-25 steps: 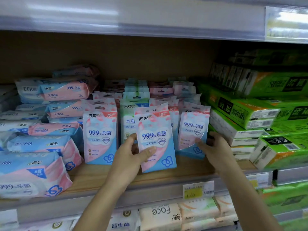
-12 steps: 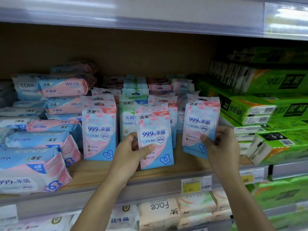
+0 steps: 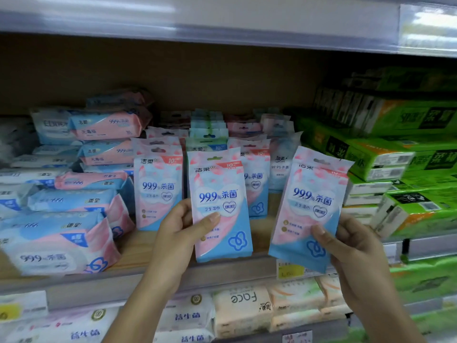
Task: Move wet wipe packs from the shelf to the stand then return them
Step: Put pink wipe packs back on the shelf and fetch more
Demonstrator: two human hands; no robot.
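Note:
My left hand (image 3: 178,233) grips a small pink-and-blue wet wipe pack (image 3: 220,194) by its lower left edge, thumb across the front. My right hand (image 3: 351,246) holds a second matching wet wipe pack (image 3: 314,194) by its lower right corner, tilted to the right. Both packs are lifted in front of the wooden shelf (image 3: 133,253), out past its front edge. More small packs (image 3: 158,189) stand upright in rows on the shelf behind them.
Large pink-and-blue wipe bags (image 3: 57,241) are piled on the left of the shelf. Green tissue boxes (image 3: 385,159) are stacked on the right. A yellow price tag (image 3: 290,271) sits on the shelf rail. Tissue packs (image 3: 242,308) fill the shelf below.
Both hands have pulled their packs off the shelf toward me. The right pack came up from the row and now hangs tilted in front of the shelf edge.

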